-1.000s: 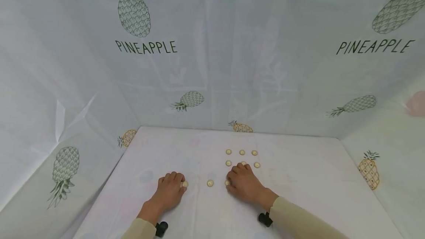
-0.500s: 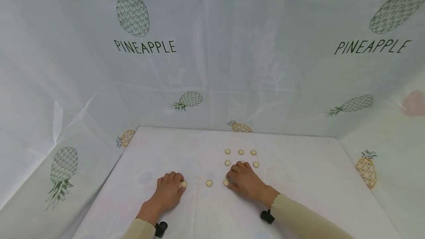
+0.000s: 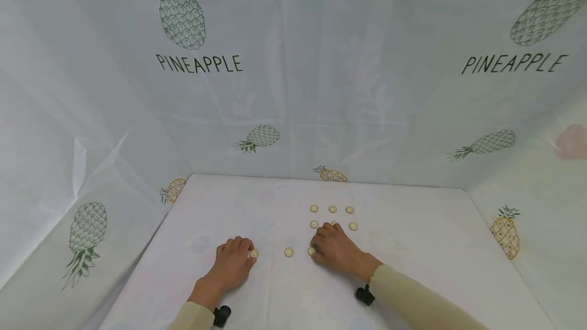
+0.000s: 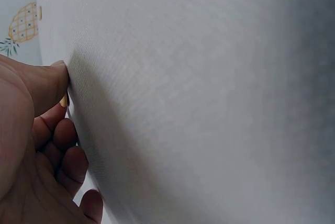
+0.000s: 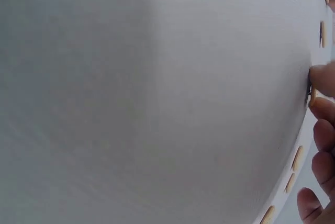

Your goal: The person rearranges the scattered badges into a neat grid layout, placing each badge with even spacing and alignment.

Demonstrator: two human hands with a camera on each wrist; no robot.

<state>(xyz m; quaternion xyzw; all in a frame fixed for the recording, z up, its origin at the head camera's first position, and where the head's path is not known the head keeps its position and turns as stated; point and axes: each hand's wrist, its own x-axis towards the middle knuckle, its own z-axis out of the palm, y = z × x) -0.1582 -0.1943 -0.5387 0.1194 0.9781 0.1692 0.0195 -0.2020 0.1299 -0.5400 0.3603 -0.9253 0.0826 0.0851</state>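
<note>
In the head view, my left hand (image 3: 233, 265) rests low on the white table and pinches a small round cream-yellow button (image 3: 254, 253) between thumb and index finger. The left wrist view shows only a yellow edge of that button (image 4: 64, 100) between the fingertips. Further right, my right hand (image 3: 338, 249) has thumb and index finger at the two sides of another button (image 3: 312, 251), which lies flat on the cloth. A third button (image 3: 288, 252) lies between the two hands, touched by neither. The right fingers partly cover a button (image 3: 334, 224) behind them.
Behind the right hand, several like buttons form two rows, among them a back-row button (image 3: 332, 209) and a right-hand button (image 3: 353, 226). White cloth with pineapple prints (image 3: 182, 19) hangs around the table (image 3: 403, 238) at the back and sides.
My right wrist and sleeve have shifted slightly, with the fingers staying at the same button. The left hand and the buttons keep their places.
</note>
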